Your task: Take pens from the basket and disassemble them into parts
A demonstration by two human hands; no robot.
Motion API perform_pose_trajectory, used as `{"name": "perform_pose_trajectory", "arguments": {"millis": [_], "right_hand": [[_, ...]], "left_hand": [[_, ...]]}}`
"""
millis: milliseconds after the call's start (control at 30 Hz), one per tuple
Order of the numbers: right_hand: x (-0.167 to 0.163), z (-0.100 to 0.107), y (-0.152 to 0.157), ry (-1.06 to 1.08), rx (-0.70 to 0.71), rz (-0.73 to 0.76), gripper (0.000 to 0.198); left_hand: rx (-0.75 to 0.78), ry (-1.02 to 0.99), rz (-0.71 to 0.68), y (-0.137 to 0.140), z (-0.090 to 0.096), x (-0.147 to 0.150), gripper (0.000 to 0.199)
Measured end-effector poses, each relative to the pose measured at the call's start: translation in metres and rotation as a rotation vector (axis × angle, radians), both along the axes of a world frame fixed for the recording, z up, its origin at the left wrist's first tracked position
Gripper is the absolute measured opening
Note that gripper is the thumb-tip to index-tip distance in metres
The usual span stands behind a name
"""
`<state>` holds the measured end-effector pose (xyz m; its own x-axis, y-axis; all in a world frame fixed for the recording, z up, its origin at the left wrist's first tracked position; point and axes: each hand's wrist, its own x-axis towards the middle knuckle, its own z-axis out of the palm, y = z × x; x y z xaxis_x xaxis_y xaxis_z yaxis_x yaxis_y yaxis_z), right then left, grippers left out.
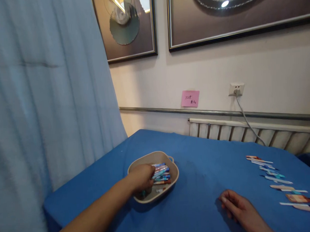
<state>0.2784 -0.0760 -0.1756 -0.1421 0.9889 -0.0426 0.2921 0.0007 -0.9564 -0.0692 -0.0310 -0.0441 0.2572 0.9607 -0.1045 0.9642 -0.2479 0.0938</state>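
My left hand (pixel 142 178) reaches into a beige tray (pixel 174 176) on the blue table (pixel 198 168). Its fingers are curled down among several small colourful pens (pixel 161 174) piled in the tray; whether it grips one is hidden. My right hand (pixel 237 204) rests flat on the blue cloth near the front edge, fingers slightly apart, holding nothing. To the right of it, several pens (pixel 276 179) lie in a row along the cloth.
A light blue curtain (pixel 46 100) hangs close on the left. Behind the table are a radiator (pixel 248 130), a wall socket with a grey cable (pixel 236 89), a pink note (pixel 190 98) and framed pictures (pixel 130 24).
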Motion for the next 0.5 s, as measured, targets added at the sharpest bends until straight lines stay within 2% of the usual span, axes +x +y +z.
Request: {"name": "perform_pose_trajectory", "arguments": {"millis": [100,267,367,500], "right_hand": [[0.000,-0.001,0.001,-0.008,-0.011,0.026,0.038],[-0.002,-0.001,0.000,0.028,0.007,0.032,0.035],[-0.003,0.001,-0.001,0.049,0.010,0.022,0.034],[-0.003,0.001,0.000,0.056,0.030,0.029,0.033]], "left_hand": [[0.016,0.002,-0.021,-0.004,0.005,-0.001,0.017],[0.056,-0.180,0.001,-0.009,0.005,0.005,0.023],[0.062,-0.208,0.056,-0.006,-0.001,0.015,0.026],[0.025,-0.228,0.041,0.004,-0.013,0.027,0.029]]}}
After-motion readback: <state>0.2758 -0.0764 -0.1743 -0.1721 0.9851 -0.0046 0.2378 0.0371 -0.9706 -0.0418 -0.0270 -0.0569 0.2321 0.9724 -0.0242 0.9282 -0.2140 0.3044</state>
